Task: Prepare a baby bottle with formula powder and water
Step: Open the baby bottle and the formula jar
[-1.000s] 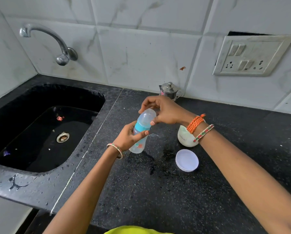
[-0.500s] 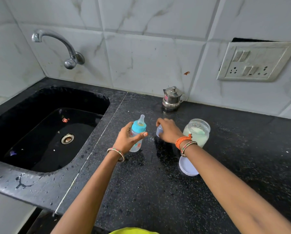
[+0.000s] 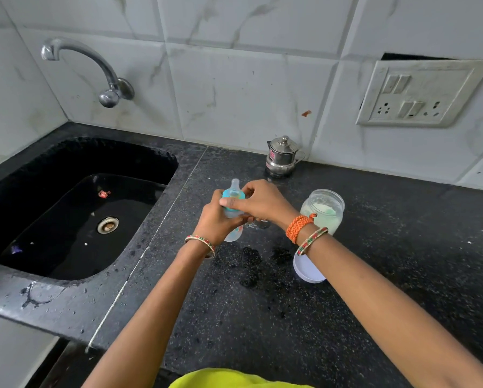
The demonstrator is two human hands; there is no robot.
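2 hands now meet mid-frame: left hand wraps the baby bottle, right hand, back from setting its cap down, pinches the blue collar, likely unscrewing.

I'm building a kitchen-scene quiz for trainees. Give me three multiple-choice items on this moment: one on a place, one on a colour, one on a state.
1. Where is the steel pot?
A in the sink
B by the back wall
C on the jar

2. What colour is the baby bottle collar?
A turquoise
B red
C black

3. What state is the powder jar in?
A lidded
B tipped over
C open

Answers:
1 B, it stands on the counter against the tiles.
2 A, turquoise shows between the left hand and right hand.
3 C, its white lid lies apart.
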